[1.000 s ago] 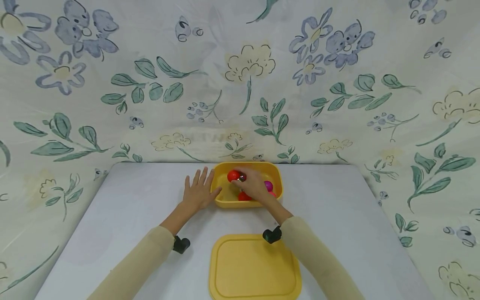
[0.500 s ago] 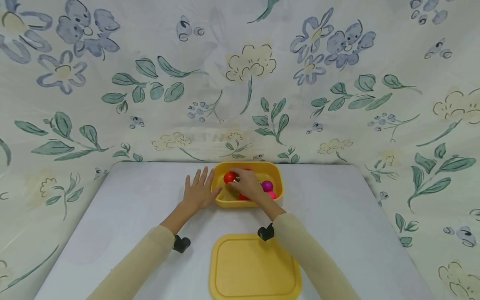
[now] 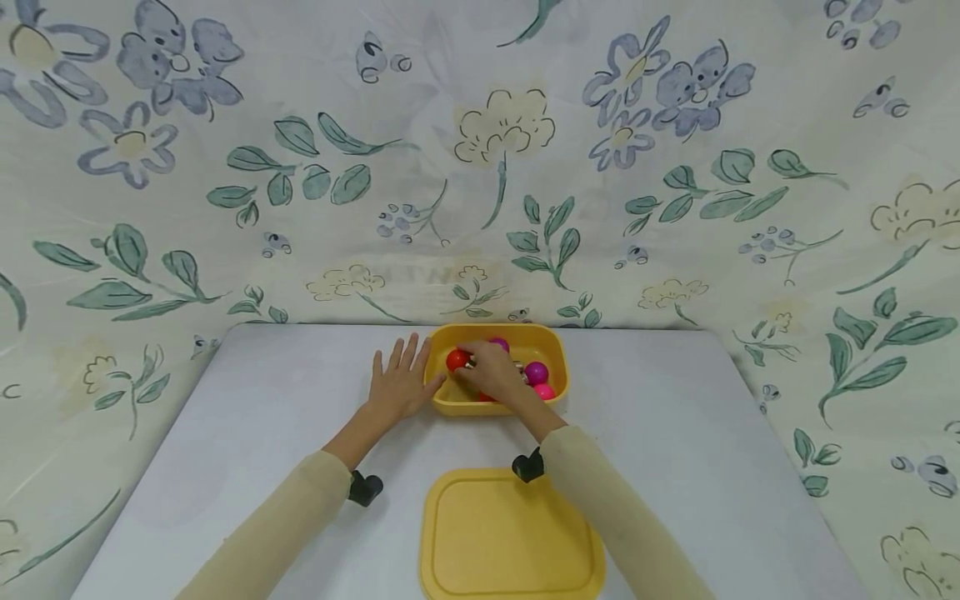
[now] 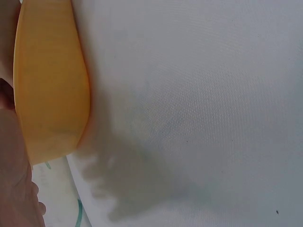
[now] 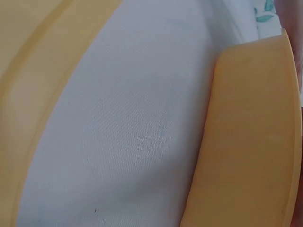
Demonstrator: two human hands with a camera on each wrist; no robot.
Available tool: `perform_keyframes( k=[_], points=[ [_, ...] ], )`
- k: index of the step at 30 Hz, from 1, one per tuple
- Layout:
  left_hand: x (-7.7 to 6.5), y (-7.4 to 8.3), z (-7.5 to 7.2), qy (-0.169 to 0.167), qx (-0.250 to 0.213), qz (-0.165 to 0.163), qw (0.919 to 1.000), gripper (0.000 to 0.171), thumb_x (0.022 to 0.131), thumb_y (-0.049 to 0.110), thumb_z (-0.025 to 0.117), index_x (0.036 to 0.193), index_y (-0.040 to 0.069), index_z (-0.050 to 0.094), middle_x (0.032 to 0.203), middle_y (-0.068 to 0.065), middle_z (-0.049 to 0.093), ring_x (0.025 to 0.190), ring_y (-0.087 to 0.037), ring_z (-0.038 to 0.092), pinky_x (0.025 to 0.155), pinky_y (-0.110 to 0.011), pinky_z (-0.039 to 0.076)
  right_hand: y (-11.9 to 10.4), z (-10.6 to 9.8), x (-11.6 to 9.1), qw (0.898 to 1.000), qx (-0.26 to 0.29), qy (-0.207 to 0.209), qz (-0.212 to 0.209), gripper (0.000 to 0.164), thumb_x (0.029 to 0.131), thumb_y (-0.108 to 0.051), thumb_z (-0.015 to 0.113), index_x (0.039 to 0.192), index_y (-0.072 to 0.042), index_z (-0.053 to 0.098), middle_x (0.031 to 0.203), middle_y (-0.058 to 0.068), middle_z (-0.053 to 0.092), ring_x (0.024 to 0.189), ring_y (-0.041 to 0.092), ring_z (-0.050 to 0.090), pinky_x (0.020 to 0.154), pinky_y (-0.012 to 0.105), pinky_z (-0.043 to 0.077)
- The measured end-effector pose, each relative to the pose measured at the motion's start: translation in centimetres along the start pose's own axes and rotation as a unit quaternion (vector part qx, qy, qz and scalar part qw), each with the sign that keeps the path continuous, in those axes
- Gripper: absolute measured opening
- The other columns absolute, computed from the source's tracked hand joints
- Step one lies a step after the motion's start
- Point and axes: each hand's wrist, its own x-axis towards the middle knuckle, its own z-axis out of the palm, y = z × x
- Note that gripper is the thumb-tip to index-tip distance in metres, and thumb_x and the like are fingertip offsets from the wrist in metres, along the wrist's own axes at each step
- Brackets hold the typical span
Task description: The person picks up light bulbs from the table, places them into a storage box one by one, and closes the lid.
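Observation:
A yellow container (image 3: 495, 409) stands at the back of the table with several balls in it. My right hand (image 3: 495, 371) reaches down inside, fingers and thumb curled round a small shiny thing (image 3: 470, 364), mostly hidden by the fingers. Touching this on the left is a red ball (image 3: 457, 360). Purple balls (image 3: 536, 372) and a pink ball (image 3: 544, 391) lie to the right of the hand, and another red ball is largely hidden under it. My left hand (image 3: 397, 383) is spread with straight fingers, its thumb at the container's left wall (image 4: 52, 85).
A flat yellow lid (image 3: 513, 533) lies on the white table (image 3: 675, 433), nearer to me than the container, under my right sleeve. Behind the table's far edge hangs a floral cloth (image 3: 420, 250). Dark wrist cameras (image 3: 365, 489) sit at both cuffs.
My right hand has shifted slightly left inside the container, and the red ball beside its fingertips has moved left too. More purple and pink balls show on the right. The left hand stays put.

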Motion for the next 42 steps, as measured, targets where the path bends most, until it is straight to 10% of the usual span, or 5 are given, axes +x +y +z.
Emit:
perform_keyframes(
  k=[42],
  points=[
    [0.14,-0.07,0.18,0.002,0.005,0.002,1.0000,0.076,0.104,0.048,0.040,0.160,0.005,0.014,0.164,-0.021,0.009,0.149,-0.043,0.007,0.115,-0.065,0.002,-0.22,0.86,0.29,0.999,-0.023,-0.008,-0.025,0.051,0.089,-0.021,0.078,0.136,-0.009,0.062,0.126,0.007,0.066,0.109,0.020,0.063,0.097,0.030,0.050]
  ],
)
